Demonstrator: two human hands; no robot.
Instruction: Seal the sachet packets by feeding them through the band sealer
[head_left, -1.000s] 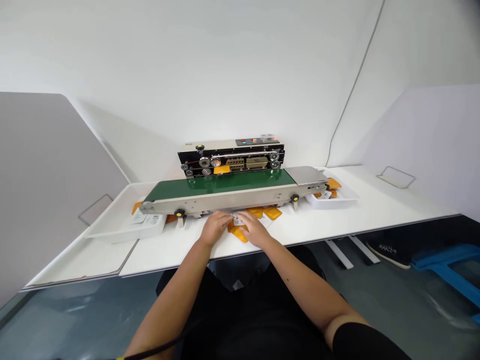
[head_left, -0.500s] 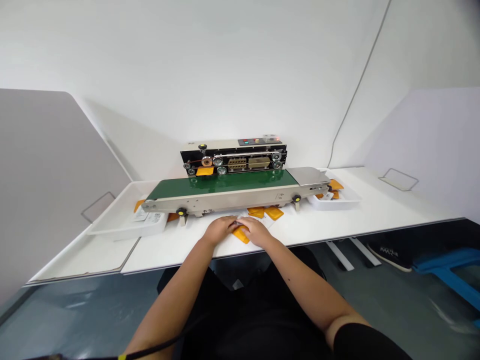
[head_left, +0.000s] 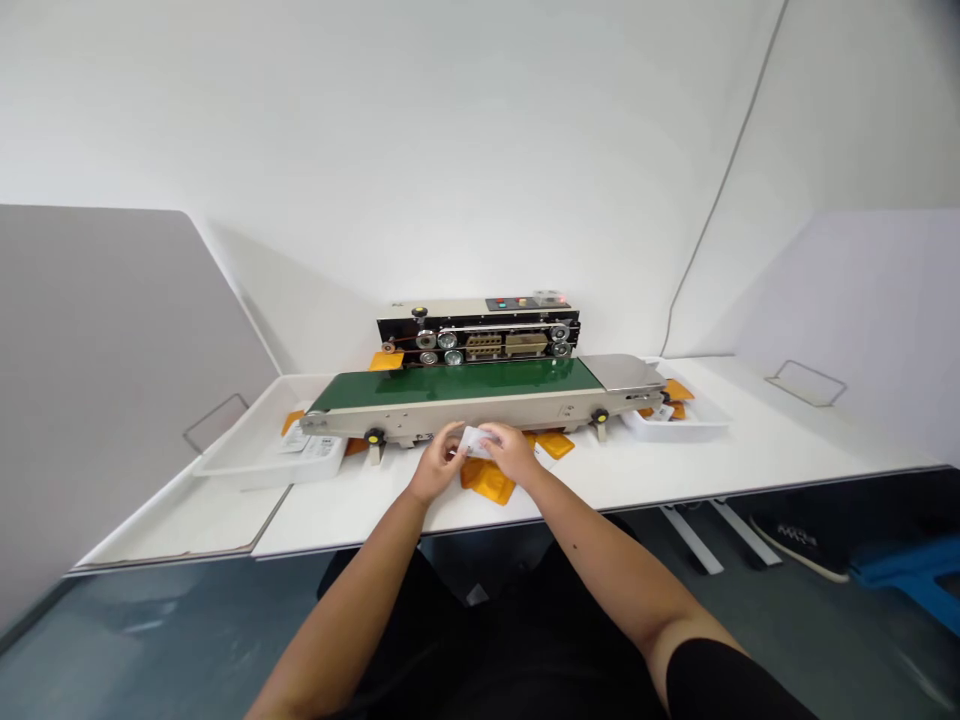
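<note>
White packet (head_left: 474,441), held near the orange packets (head_left: 493,484) in front of the green conveyor belt (head_left: 465,384) — right hand (head_left: 511,452) pinching its right side, left hand (head_left: 436,468) curled at its left edge, grip unclear — is best kept flat under light pressure.

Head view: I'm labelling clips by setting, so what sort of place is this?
Probably a small packing workstation: a roller machine behind a green belt on a white table, with white trays near both ends of the belt holding orange packets.
</note>
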